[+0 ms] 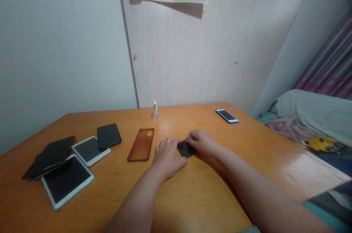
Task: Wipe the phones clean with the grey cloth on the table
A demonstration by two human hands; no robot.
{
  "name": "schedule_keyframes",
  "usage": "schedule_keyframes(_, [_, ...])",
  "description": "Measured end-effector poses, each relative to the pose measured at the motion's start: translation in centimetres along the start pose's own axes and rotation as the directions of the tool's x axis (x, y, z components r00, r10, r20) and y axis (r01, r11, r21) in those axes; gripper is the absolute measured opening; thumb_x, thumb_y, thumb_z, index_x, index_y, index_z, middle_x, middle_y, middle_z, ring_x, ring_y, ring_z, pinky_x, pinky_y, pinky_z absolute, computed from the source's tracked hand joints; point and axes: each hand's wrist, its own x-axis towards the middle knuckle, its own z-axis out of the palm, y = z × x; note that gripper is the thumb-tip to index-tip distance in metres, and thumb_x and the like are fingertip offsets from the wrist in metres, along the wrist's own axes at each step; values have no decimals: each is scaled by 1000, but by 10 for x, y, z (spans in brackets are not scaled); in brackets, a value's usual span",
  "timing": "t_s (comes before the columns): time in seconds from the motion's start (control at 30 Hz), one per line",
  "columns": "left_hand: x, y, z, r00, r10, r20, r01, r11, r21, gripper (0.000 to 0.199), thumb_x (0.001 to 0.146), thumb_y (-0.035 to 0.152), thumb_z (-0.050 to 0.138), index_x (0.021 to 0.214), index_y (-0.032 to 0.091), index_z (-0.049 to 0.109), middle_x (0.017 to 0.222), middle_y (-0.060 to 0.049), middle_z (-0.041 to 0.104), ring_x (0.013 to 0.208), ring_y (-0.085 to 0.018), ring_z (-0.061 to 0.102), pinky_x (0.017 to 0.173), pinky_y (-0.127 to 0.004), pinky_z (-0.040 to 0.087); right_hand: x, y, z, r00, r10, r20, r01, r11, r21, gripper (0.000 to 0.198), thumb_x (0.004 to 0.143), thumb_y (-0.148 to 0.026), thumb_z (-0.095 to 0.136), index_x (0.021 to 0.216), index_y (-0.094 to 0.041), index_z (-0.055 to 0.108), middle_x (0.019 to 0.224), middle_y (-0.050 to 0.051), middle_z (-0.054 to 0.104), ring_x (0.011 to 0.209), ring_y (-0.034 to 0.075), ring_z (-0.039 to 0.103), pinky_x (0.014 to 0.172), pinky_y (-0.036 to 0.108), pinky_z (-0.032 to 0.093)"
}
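A dark, flat, phone-like object (186, 149) lies on the table between my hands, partly covered by them. My left hand (167, 158) grips its left side, with the thumb at the near edge and the fingers curled toward the far edge. At its far right corner, the fingers of my right hand (202, 143) are pinched together. Something small and pale shows at those fingertips, too small to name. Just left of my left hand lies a brown translucent phone case (141, 145), flat on the wood.
On the wooden table (110, 196), two white-framed tablets (68, 180) overlap a dark folded cover (53, 155) and a black tablet-like device (109, 136) at left. A small clear bottle (155, 112) stands at the back. A blue-edged phone (227, 116) lies back right. Bedding (310, 115) is beyond.
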Motion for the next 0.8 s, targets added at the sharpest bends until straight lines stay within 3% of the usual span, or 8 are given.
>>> schedule_keyframes(0.1, [-1,1,-1,1000,-1,7,1,1000,6,49,75,43,63,122,27,57,122,-7,59,118,-31,51,99,-41,40,2,2,0,993,97,-67,-101,993,-56,16,88,-27,57,90,-18,70,93,7,71,83,18,60,67,26,36])
schedule_keyframes(0.3, [-2,2,0,1000,11,-14,-11,1000,-6,50,76,48,64,121,27,57,120,-7,59,117,-30,51,97,-40,40,-2,-7,4,996,-84,12,83,996,12,14,87,-29,57,90,-21,69,90,3,70,82,16,60,67,25,36])
schedule_keyframes(0.5, [-1,1,1,1000,4,1,-4,1000,8,49,76,48,64,120,27,57,121,-8,59,118,-32,51,96,-40,41,2,5,-3,989,125,-82,-132,988,-75,18,89,-28,55,91,-18,70,94,9,70,84,20,60,66,27,35])
schedule_keyframes(0.7, [-1,0,3,999,18,-26,-18,1000,3,49,76,48,64,120,27,57,118,-7,59,116,-31,52,96,-40,41,0,-5,7,997,-83,0,83,997,-7,16,90,-29,57,95,-22,70,97,4,70,88,17,61,72,25,37])
schedule_keyframes(0.8, [-1,0,3,999,25,-28,-25,1000,9,50,76,48,63,120,26,57,118,-8,59,115,-31,51,95,-41,41,4,1,4,999,18,-41,-20,998,-51,18,90,-31,56,94,-21,70,96,6,70,87,19,60,70,27,37])
